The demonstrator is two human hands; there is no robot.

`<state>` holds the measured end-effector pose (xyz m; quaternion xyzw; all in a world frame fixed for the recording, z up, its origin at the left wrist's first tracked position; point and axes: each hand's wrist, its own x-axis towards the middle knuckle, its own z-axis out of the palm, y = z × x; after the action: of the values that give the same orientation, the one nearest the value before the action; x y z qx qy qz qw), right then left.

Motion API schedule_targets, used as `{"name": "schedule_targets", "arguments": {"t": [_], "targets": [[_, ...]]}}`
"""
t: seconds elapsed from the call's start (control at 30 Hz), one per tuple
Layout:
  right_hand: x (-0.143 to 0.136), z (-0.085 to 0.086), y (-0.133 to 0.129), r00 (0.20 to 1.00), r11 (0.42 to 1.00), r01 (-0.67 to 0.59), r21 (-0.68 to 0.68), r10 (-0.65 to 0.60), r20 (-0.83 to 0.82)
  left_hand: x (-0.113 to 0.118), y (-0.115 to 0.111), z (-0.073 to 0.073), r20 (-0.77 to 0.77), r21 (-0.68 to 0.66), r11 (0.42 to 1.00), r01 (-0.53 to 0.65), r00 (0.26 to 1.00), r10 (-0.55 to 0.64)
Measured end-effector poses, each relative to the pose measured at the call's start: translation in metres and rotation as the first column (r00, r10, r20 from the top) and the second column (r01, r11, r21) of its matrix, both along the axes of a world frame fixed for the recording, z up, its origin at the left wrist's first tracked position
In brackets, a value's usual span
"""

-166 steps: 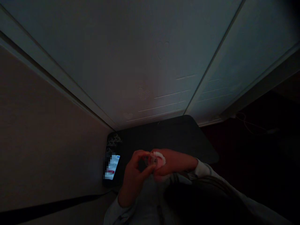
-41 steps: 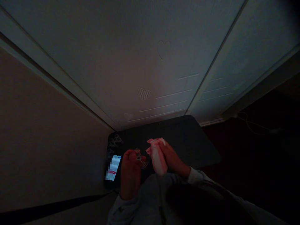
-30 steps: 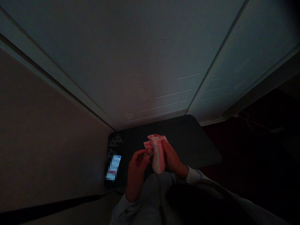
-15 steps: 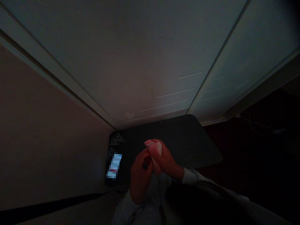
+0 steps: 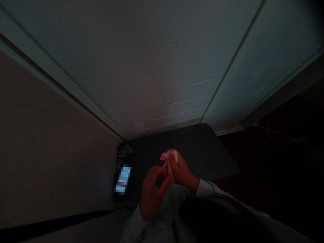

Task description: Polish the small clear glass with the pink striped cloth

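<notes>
A soft, crumpled pink cloth with a paler edge is between my two hands, above the dark table. My right hand is closed around it, thumb pressed along its near face. My left hand pinches the lower left part of the cloth with thumb and fingertips, a gap showing between them. Dim light hides the finer detail of the cloth and exactly what the left fingertips grip.
On the left end of the dark table lies a lit phone, its screen blurred. Behind it are thin, tangled strands. White panels with raised hearts and lines stand behind the table. A pale cable lies at the right.
My left fingers have opened out from a tighter curl and now pinch lower on the cloth. The right thumb lies more plainly over the cloth, which has shifted slightly in shape.
</notes>
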<state>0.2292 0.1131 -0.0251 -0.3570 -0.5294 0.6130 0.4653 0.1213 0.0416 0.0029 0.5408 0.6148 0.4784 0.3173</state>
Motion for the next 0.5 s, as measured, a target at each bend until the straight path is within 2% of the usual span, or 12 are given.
{"name": "schedule_targets", "arguments": {"t": [0.3, 0.4, 0.5], "targets": [[0.003, -0.004, 0.002, 1.000, 1.000, 0.012, 0.015, -0.013, 0.016, 0.000, 0.000, 0.002, -0.018, -0.025, 0.999, -0.043, 0.999, 0.043], [0.004, -0.011, 0.008, 0.997, 0.997, 0.070, -0.035, -0.071, -0.021, 0.000, -0.001, 0.005, 0.010, -0.038, 0.997, -0.070, 0.997, 0.070], [0.008, -0.017, 0.015, 0.986, 0.977, 0.156, -0.147, -0.163, -0.035, 0.001, -0.001, 0.007, 0.101, -0.076, 0.992, -0.105, 0.989, 0.112]]}}
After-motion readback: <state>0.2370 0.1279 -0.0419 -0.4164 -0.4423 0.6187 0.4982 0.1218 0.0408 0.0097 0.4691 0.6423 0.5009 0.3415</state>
